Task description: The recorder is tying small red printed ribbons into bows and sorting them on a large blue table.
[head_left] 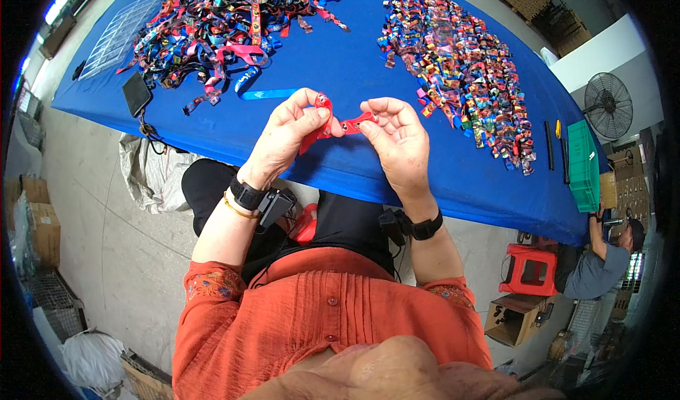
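At twelve o'clock, the left hand [287,131] and right hand [400,139] curl inward, each grip pinching a red ribbon [350,125] with marks too tiny to read.

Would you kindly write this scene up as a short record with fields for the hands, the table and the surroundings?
Left hand: pinching a red strap
Right hand: also pinching red strap material
Table: covered in blue
Table, left: tangled pile of straps
Table, right: dense spread of colourful strips
Table, right end: green crate
Surroundings: standing fan, red stool, another person at right
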Tool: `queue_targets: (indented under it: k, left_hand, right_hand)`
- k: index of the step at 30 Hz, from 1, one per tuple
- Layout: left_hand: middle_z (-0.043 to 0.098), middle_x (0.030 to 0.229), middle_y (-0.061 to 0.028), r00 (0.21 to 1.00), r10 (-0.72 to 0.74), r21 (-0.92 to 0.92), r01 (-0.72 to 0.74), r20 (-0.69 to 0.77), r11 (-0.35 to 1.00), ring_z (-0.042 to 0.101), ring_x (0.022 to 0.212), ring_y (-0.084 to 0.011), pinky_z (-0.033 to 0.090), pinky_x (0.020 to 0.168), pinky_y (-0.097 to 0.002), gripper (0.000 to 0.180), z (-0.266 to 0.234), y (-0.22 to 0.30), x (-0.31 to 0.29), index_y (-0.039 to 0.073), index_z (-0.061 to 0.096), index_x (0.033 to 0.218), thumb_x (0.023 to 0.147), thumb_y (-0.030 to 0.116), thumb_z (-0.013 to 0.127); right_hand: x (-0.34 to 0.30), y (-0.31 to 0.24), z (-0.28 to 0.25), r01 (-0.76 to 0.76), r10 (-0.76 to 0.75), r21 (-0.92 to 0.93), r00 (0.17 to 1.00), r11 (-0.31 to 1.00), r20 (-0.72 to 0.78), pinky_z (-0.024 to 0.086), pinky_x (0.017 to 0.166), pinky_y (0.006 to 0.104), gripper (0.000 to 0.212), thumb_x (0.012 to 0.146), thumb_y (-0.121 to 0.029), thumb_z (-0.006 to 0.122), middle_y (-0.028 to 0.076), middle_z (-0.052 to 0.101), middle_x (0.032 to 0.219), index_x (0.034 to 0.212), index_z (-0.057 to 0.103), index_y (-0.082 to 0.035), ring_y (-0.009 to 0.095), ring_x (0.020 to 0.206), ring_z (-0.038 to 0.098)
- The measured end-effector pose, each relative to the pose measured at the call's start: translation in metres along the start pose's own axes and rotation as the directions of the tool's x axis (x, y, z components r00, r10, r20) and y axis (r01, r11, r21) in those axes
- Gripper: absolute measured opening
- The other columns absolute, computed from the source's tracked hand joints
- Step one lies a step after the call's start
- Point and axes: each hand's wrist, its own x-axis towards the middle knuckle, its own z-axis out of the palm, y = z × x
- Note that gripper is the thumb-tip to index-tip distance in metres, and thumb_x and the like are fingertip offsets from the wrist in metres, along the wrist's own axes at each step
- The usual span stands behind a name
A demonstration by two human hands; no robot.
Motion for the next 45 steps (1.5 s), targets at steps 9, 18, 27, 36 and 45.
queue_targets:
  k: [9,18,27,36,45]
  left_hand:
    - [0.071,0.090,-0.0108,0.999,0.003,0.077,0.000,-0.033,0.997,0.067,0.084,-0.0150,0.049,0.074,-0.0243,0.015,0.002,-0.003,-0.001,0.006,0.055,0.108,0.098,0.016,0.061]
    - [0.069,0.090,-0.0147,0.999,0.028,0.057,-0.027,-0.026,0.998,0.067,0.084,-0.0162,0.053,0.081,-0.0274,0.015,0.004,-0.003,0.003,0.003,0.047,0.107,0.098,0.006,0.059]
    - [0.066,0.086,-0.0099,0.998,0.064,0.116,-0.065,0.014,0.991,0.064,0.081,-0.0141,0.050,0.077,-0.0261,0.013,0.008,-0.004,0.001,0.006,0.045,0.100,0.098,0.005,0.058]
    - [0.065,0.087,-0.0090,0.998,0.065,0.099,-0.066,0.008,0.993,0.062,0.082,-0.0132,0.049,0.080,-0.0266,0.011,0.013,-0.004,-0.001,0.005,0.048,0.107,0.100,0.007,0.056]
    - [0.069,0.102,-0.0163,0.985,0.136,-0.286,-0.162,-0.110,0.944,0.067,0.095,-0.0197,0.051,0.095,-0.0342,0.013,0.019,-0.003,-0.001,0.008,0.049,0.108,0.099,0.005,0.057]
  right_hand:
    - [-0.003,0.004,-0.009,0.029,-0.031,-0.163,0.999,0.986,-0.012,0.055,0.083,0.0242,0.034,0.083,0.007,0.073,0.018,0.051,0.135,0.114,0.060,0.005,0.013,0.094,0.066]
    - [-0.002,-0.008,-0.010,-0.073,0.078,-0.077,0.994,0.994,0.071,0.054,0.083,0.0245,0.019,0.085,0.004,0.072,0.016,0.059,0.126,0.103,0.065,0.004,0.011,0.092,0.064]
    - [-0.007,-0.010,-0.001,-0.034,0.039,-0.079,0.998,0.996,0.058,0.052,0.077,0.0214,0.012,0.090,0.003,0.066,0.002,0.066,0.094,0.102,0.065,0.002,0.007,0.088,0.063]
    - [-0.009,-0.008,0.005,-0.015,0.017,-0.049,0.999,0.999,0.030,0.052,0.079,0.0213,0.019,0.092,0.004,0.064,0.005,0.065,0.100,0.110,0.060,0.002,0.008,0.090,0.063]
    - [-0.009,0.009,-0.008,0.046,-0.050,-0.104,0.998,0.994,-0.039,0.052,0.080,0.0211,0.028,0.091,0.006,0.063,0.007,0.060,0.102,0.117,0.052,0.002,0.009,0.091,0.063]
